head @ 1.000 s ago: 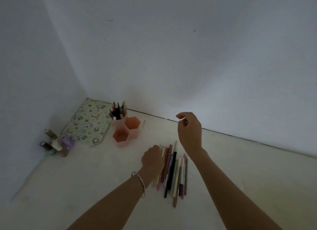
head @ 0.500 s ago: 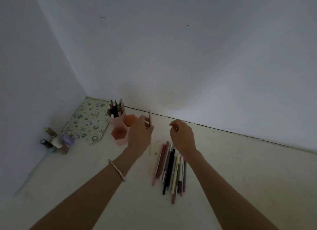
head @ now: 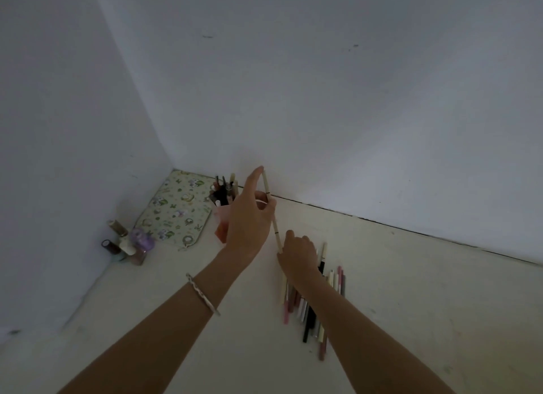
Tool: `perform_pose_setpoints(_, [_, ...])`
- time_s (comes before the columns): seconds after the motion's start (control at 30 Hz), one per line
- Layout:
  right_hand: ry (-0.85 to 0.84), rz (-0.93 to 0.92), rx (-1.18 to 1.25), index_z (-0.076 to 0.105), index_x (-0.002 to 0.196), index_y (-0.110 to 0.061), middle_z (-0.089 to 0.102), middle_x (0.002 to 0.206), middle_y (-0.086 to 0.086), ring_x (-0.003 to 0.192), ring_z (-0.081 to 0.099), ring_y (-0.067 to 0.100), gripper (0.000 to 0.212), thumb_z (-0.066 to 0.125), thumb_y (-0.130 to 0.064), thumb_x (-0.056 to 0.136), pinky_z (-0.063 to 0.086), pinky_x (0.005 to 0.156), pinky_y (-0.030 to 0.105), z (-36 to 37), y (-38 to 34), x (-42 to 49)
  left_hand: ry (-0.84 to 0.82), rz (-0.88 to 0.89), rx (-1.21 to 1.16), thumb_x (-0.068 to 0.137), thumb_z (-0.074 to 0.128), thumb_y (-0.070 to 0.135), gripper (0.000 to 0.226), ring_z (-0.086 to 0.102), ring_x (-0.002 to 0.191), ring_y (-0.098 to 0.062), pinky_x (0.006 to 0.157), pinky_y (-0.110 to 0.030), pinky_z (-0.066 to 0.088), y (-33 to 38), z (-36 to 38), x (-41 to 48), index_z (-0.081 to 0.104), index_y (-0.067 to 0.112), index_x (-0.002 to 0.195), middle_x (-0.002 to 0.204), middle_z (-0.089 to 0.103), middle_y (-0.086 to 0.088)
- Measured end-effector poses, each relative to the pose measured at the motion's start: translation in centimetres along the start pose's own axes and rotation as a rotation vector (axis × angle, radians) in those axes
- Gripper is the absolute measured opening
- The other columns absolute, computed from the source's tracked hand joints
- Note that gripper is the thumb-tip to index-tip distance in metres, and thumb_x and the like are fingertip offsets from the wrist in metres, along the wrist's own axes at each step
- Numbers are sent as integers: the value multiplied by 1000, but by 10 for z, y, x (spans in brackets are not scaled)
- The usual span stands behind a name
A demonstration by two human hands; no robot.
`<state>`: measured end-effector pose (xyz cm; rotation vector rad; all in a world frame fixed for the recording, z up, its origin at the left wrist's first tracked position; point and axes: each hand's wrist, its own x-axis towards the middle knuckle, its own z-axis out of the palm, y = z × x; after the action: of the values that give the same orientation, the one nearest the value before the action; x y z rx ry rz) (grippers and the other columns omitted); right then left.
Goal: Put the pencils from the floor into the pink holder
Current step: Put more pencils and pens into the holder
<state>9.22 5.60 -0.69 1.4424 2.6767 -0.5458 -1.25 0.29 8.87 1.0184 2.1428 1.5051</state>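
The job is partly done, by the look of it. The pink translucent plastic holder [head: 222,217], a cluster of hexagonal cups standing on the floor near the wall corner, already has a bunch of pens and pencils [head: 223,189] standing upright in its far cup; its nearer cups look empty, though the left hand [head: 249,217] hides part of them. That hand is clamped on a slim cream-coloured pencil with thin dark bands [head: 271,214], pinched between thumb and fingers and steadied by the raised forefinger at its top end. The pencil is held nearly upright, tilted a little, just beside and to the right of the holder — not yet over a cup.

What is left is most of the work: a loose row of pencils on the pale floor [head: 311,308] — pink, cream, black, brown and grey, lying side by side and roughly parallel — well over half a dozen, I judge. The right hand [head: 299,255] is down on the far end of that row with its fingers curled; whether they have closed on a pencil I cannot tell, since the back of the hand covers them.

The pencils are thin, straight and smooth-looking, some with darker tips or caps.
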Motion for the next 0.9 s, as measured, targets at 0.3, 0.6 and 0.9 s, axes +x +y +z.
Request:
perform_pose_setpoints(0.3, [475, 30, 578, 48, 121, -13, 57, 67, 0, 63, 57, 20, 27, 46, -15, 95, 42, 61, 31, -73, -6, 22, 480, 160, -116, 88, 64, 7, 61, 65, 72, 2, 57, -9, 51, 5, -76, 35, 41, 30, 139, 90, 59, 16])
perform_pose_setpoints(0.6, [694, -187, 857, 43, 108, -34, 59, 68, -2, 61, 59, 17, 21, 49, -19, 96, 51, 56, 29, -108, -40, 17, 319, 210, 111, 94, 58, 11, 50, 63, 90, -7, 78, -20, 55, -34, -67, 38, 41, 30, 137, 107, 61, -1])
perform_pose_setpoints(0.9, [721, -396, 928, 43, 115, -26, 65, 86, -6, 80, 65, 8, 20, 52, -20, 98, 51, 72, 16, -107, -84, 13, 494, 263, 402, 90, 49, 6, 35, 51, 115, -29, 99, -40, 41, -57, -92, 28, 61, 8, 124, 121, 58, -14])
